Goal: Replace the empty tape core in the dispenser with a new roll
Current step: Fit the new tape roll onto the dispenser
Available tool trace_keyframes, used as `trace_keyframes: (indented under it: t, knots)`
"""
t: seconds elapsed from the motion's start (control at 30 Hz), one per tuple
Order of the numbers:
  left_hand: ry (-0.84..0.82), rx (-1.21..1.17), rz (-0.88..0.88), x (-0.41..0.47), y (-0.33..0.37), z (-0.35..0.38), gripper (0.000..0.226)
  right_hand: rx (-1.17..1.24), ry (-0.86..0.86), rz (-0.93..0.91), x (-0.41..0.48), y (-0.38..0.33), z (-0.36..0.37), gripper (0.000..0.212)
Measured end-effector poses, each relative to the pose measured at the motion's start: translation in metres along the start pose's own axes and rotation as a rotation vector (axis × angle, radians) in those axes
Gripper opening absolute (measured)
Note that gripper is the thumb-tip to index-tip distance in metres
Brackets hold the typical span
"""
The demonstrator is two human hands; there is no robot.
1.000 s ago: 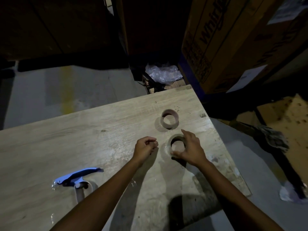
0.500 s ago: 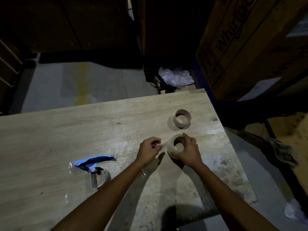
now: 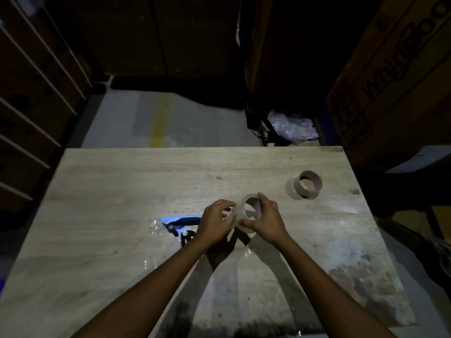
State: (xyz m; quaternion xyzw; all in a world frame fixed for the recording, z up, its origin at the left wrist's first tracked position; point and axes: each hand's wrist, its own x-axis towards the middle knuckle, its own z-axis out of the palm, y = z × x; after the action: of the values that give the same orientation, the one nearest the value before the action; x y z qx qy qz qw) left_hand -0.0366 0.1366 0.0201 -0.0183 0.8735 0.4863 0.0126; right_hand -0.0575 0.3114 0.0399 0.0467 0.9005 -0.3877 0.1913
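A clear new tape roll (image 3: pixel 246 211) is tilted up off the wooden table (image 3: pixel 122 186), near its middle. My right hand (image 3: pixel 267 222) grips the roll's right rim, thumb low and fingers over the top. My left hand (image 3: pixel 216 222) touches the roll's left side with curled fingers. The blue tape dispenser (image 3: pixel 179 223) lies flat on the table just left of my left hand, partly hidden by that wrist. An empty brown cardboard core (image 3: pixel 308 184) stands on the table to the far right.
A large cardboard box (image 3: pixel 390 81) rises past the table's right corner. Crumpled plastic wrap (image 3: pixel 292 126) lies on the floor behind the table. Dark slatted shelving (image 3: pixel 31 93) stands at the left. The room is dim.
The roll has come up from lying flat on the table and moved left with my right hand. My left hand has closed in onto it. The camera has swung right.
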Motion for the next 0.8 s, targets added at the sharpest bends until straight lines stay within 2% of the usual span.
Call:
trace_keyframes:
  t: [0.23,0.43,0.53,0.7,0.8]
  knots:
    - [0.080,0.068,0.084,-0.020,-0.027,-0.049,0.019,-0.017,-0.054,-0.058,-0.011,-0.040,0.037,0.111]
    - [0.140,0.046,0.078,-0.030,-0.041,-0.079,0.017,-0.021,-0.067,-0.102,-0.027,-0.067,0.059,0.108]
    - [0.144,0.051,0.066,-0.036,-0.047,-0.089,0.018,-0.024,-0.050,-0.120,-0.033,-0.076,0.071,0.113]
    - [0.148,-0.025,-0.050,-0.047,-0.053,-0.106,0.023,-0.050,-0.036,-0.144,-0.047,-0.085,0.085,0.102]
    - [0.152,-0.122,-0.148,-0.055,-0.058,-0.113,0.030,-0.071,-0.006,-0.148,-0.058,-0.088,0.096,0.103]
